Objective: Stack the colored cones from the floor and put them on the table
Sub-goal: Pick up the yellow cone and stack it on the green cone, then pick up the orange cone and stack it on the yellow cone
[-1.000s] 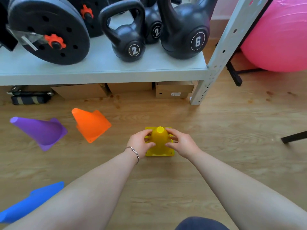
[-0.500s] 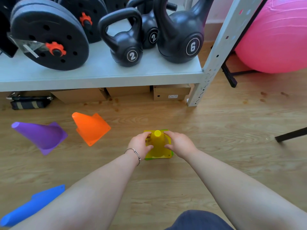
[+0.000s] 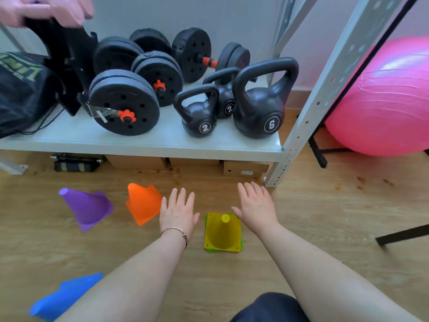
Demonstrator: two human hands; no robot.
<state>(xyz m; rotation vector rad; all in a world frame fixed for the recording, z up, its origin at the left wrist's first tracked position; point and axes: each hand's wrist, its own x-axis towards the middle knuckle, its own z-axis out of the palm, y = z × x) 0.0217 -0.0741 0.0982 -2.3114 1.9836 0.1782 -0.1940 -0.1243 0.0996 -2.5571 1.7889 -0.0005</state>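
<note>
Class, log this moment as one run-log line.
hands: left, right open, empty | yellow cone nested on green | orange cone, purple, blue: floor

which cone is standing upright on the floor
The yellow cone, standing between both open hands with its tip up, on a green base. The orange, purple and blue cones lie tipped over.

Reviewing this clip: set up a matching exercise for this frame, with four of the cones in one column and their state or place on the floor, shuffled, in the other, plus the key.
Things:
1. yellow cone
2. orange cone
3. purple cone
4. blue cone

States:
A. tipped over, farthest left of the two cones beside the left hand
B. lying at the bottom left corner, partly hidden by the forearm
C. upright, stacked on a green cone, between the two open hands
D. tipped over, right next to the left hand

Pairs: 1-C, 2-D, 3-A, 4-B
</note>
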